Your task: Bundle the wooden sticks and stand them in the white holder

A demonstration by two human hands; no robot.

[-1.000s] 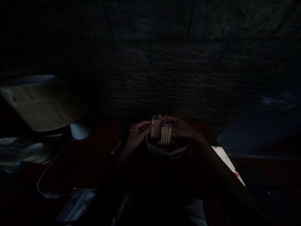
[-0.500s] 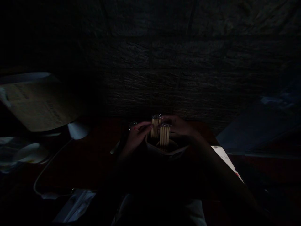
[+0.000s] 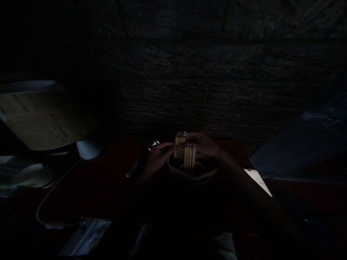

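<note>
The scene is very dark. Two upright bundles of thin wooden sticks, a rear bundle (image 3: 179, 151) and a front bundle (image 3: 189, 157), stand in an open container (image 3: 195, 177) with a pale rim. Shiny, clear wrapping shows at their tops. My left hand (image 3: 158, 157) pinches the rear bundle's left side between thumb and fingers. From the right, my right hand (image 3: 204, 143) closes its fingers on the bundles near their tops; some fingertips are hidden behind the sticks. A round shiny object (image 3: 153, 144) lies just behind my left hand.
A lamp with a printed shade (image 3: 40, 121) and white base (image 3: 88, 149) stands left, its cord (image 3: 45, 202) trailing forward. White dishes (image 3: 31, 175) sit at far left. A lit phone (image 3: 257, 180) lies right of my forearm. Behind the table (image 3: 108, 180) rises a stone-textured wall (image 3: 189, 68).
Both hands stay on the stick bundles, with barely any shift. The view has moved slightly, and less of the phone's screen shows beside my right forearm.
</note>
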